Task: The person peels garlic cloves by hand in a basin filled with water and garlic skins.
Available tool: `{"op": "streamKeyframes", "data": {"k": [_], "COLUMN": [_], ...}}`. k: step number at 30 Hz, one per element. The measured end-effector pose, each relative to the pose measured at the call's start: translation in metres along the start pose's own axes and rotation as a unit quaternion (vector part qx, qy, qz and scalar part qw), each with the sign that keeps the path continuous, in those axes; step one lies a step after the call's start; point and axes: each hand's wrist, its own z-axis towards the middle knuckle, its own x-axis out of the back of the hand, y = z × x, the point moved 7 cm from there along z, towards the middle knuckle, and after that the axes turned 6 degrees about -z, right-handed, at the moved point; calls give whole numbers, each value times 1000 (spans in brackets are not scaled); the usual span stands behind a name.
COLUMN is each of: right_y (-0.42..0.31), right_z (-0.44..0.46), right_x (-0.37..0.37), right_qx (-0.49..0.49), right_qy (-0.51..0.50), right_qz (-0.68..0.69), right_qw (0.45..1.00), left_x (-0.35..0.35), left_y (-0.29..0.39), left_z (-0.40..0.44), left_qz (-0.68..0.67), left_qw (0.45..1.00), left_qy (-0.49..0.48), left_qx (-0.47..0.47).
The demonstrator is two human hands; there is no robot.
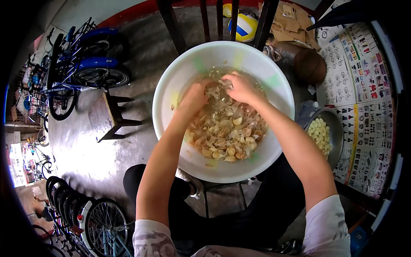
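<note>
Your left hand (195, 97) and right hand (241, 88) were in the basin (170, 81) at 10 and 1 o'clock, both curled among wet skins (219, 89); their grip could not be told. Garlic cloves (230, 151) lay toward 6 o'clock, probably light, firm, slippery, best pinched across broad sides. Printed sheets (361, 128) at 3 o'clock were illegible.

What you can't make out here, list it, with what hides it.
Head view:
Anything the left hand holds: hidden by the hand and garlic skins.
Floor of the basin: mostly buried under skins.
Metal bowl, one edge: behind the right arm.
Poster, fine print: too small.
</note>
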Motion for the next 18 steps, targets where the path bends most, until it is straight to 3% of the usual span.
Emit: {"op": "streamKeyframes", "data": {"k": [2, 4, 6, 7, 8, 10, 14, 18], "right_y": [6, 5, 0, -2, -5, -1, -9, -16], "right_z": [4, -1, -3, -4, -2, -1, -1, -7], "right_x": [-3, -10, -11, -14, -18, -23, -20, -10], "right_qx": [4, -126, -142, -157, -156, -205, -188, -210], "right_qy": [3, -86, -103, -120, -121, -62, -93, -117], "right_qz": [57, 283, 341, 395, 394, 464, 488, 493], "right_qw": [998, 947, 924, 897, 898, 860, 847, 836], "left_x": [-3, -7, -5, -1, 3, -1, -7, -7], "left_y": [-19, -32, -37, -24, -12, -5, -10, -25], "left_z": [1, 4, 2, 1, 0, 0, 2, 4], "left_qz": [-154, -173, -191, -168, -144, -105, -21, -128], "left_qw": [983, 980, 975, 982, 984, 990, 997, 988], "left_qy": [23, 43, 65, 82, 99, 86, 67, 72], "left_qx": [94, 93, 95, 33, -29, -37, -41, 43]}}
